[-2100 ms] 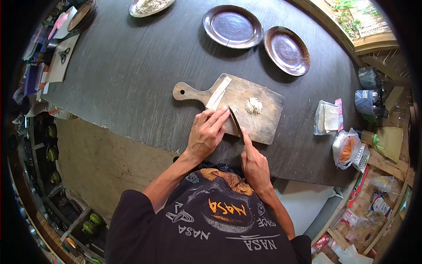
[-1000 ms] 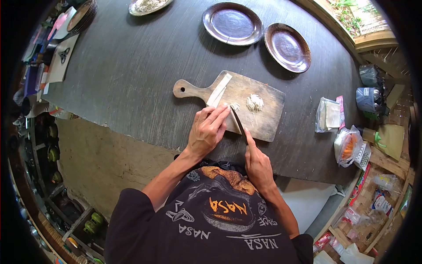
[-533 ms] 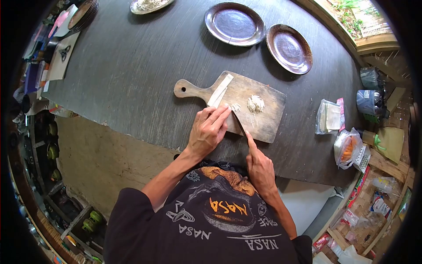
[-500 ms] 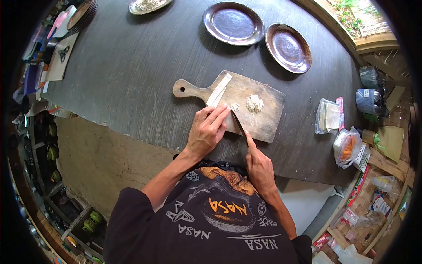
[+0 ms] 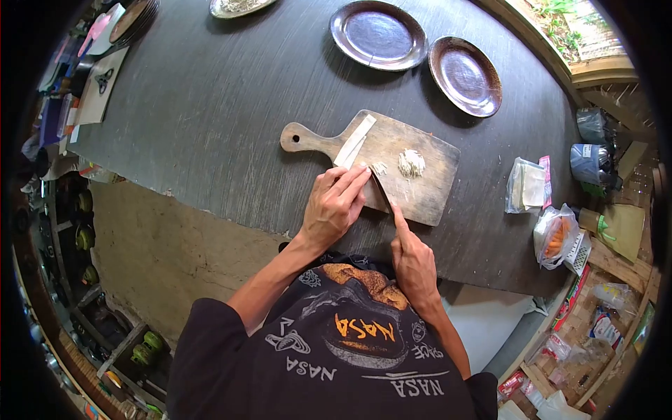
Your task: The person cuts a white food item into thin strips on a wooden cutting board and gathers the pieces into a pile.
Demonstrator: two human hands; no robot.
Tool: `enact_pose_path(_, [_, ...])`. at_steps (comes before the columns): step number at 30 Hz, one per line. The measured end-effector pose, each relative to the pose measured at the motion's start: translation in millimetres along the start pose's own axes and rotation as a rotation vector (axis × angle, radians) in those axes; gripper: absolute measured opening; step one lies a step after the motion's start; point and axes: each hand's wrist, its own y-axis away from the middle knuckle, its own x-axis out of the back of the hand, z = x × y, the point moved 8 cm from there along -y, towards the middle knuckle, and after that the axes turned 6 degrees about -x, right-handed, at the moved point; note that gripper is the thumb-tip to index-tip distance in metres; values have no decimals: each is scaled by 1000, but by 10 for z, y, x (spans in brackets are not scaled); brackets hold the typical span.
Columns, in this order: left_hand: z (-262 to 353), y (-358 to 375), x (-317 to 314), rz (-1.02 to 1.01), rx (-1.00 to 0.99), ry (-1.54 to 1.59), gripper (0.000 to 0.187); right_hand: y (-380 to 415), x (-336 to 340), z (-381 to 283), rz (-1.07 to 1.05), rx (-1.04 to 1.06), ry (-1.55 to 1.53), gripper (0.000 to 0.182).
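Note:
A wooden cutting board [image 5: 432, 150] with a round-holed handle lies on the dark table. Long flat white strips [image 5: 355, 143] rest on its left side, running under the fingertips of my left hand [image 5: 334, 208]; those fingers are bent together and press the strips down. My right hand [image 5: 414, 264] grips a dark-bladed knife [image 5: 381, 189], its index finger stretched along the back of the blade. The blade's tip meets the board right beside my left fingertips, and the handle is hidden in my palm. Fine white shreds [image 5: 411, 164] form a small heap on the board, with a few more near the blade.
Two dark oval plates [image 5: 378, 35] [image 5: 465, 75] stand beyond the board. A pale dish [image 5: 241, 5] holding shreds is at the far edge. Bagged carrots [image 5: 556, 238] and a packet of pale sheets [image 5: 526, 185] lie right. Scissors [image 5: 103, 80] rest at the left.
The whole view has shifted slightly, so the board and plates sit a little further right. Both hands keep nearly the same hold, and the knife stays beside the left fingertips.

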Motion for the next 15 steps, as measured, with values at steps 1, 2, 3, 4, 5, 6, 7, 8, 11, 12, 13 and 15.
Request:
enact_pose_path(1, [-2,-11,2,5,-3,-2,39,7,10,12,2,6,1,70])
enact_pose_path(2, [1,-26,-3,9,-8,0,39,28,15,29,-8,12,-9,70])
enact_pose_path(3, [4,-29,-7,11,-10,3,39,49,13,45,-19,14,-20,69])
enact_pose_path(4, [-1,-31,-3,20,-11,6,39,44,13,60,-15,10,-17,69])
enact_pose_path(5, [3,-24,-2,27,-10,8,39,43,13,57,-5,26,-43,69])
enact_pose_path(6, [5,-18,-9,25,-11,10,39,41,6,47,4,44,-70,68])
enact_pose_path(7, [-3,-13,-13,22,-9,13,39,34,-12,48,3,44,-71,68])
enact_pose_path(8, [-11,-8,-14,20,-6,16,39,26,-26,43,6,48,-70,68])
enact_pose_path(11, [-12,-6,-15,37,-9,23,39,-23,-19,-3,16,63,-54,68])
enact_pose_path(12, [-11,-12,-16,38,-10,23,39,-33,-14,-24,19,69,-42,68])
enact_pose_path(13, [-13,-10,-17,36,-6,25,39,-41,-10,-41,19,69,-42,68])
enact_pose_path(15, [-14,-6,-15,33,0,26,39,-57,-23,-36,-5,26,-1,70])
